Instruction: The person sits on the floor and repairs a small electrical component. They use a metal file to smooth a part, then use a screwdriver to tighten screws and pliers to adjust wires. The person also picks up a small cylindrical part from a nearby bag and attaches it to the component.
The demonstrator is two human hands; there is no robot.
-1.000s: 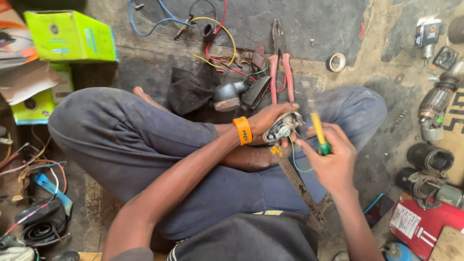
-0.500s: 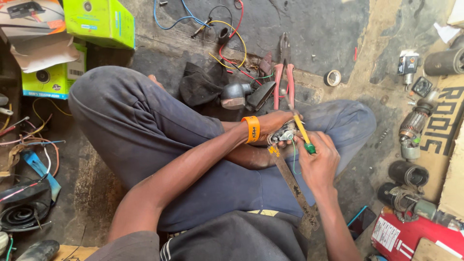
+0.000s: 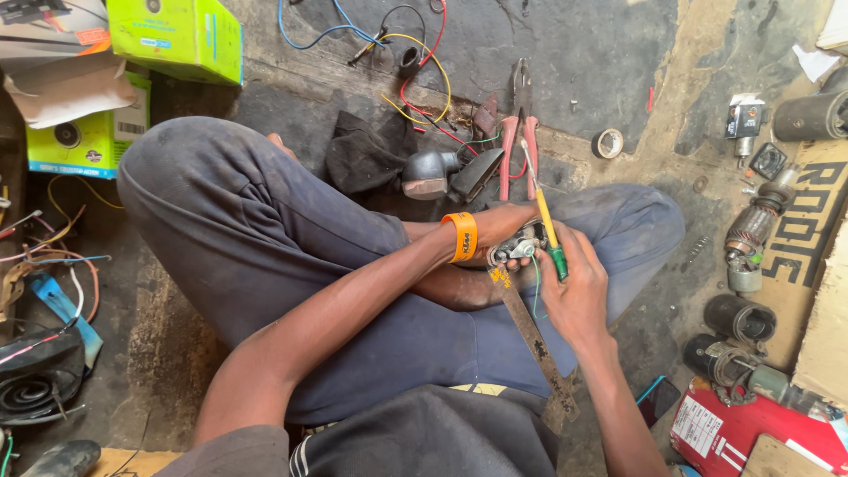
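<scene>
I sit cross-legged on the floor in dark blue trousers. My left hand (image 3: 500, 225), with an orange wristband (image 3: 463, 236) on the wrist, grips a small grey metal part (image 3: 516, 246) with thin wires over my lap. My right hand (image 3: 579, 287) holds a screwdriver (image 3: 548, 231) with a yellow shaft and green handle, its tip pointing up and away past the part. A long rusty flat metal strip (image 3: 533, 340) runs from under the part down across my right thigh.
Red-handled pliers (image 3: 518, 141), coloured wires (image 3: 415, 66), a black cloth (image 3: 364, 155) and a grey lamp-like part (image 3: 428, 174) lie ahead. Green boxes (image 3: 177, 35) stand at the upper left. Motor parts (image 3: 751, 238), a tape roll (image 3: 607, 143) and a red box (image 3: 751, 433) sit on the right.
The view has shifted, so everything sits lower and further right in the frame. Both hands stay together on the small part; the screwdriver has tilted slightly.
</scene>
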